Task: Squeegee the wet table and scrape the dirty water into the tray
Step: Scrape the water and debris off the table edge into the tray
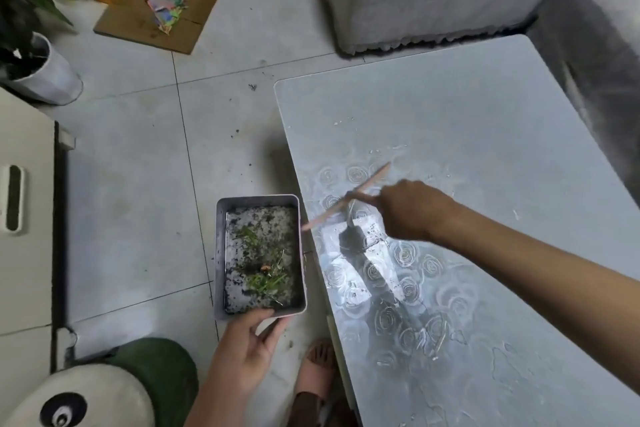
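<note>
Tray (221,253), held at its 6 o'clock rim by curled left grip (247,340), sits at desk's (485,114) 9 o'clock edge; squeegee (329,210), pinched by right grip (412,210), should be dragged flat toward it.

We record one view only: a wide-angle camera worn on the head, facing forward and steeply down, at close range. The left hand (242,354) sits low in frame; the right hand (408,211) lies beyond it, rightward, over the table (485,121).
</note>
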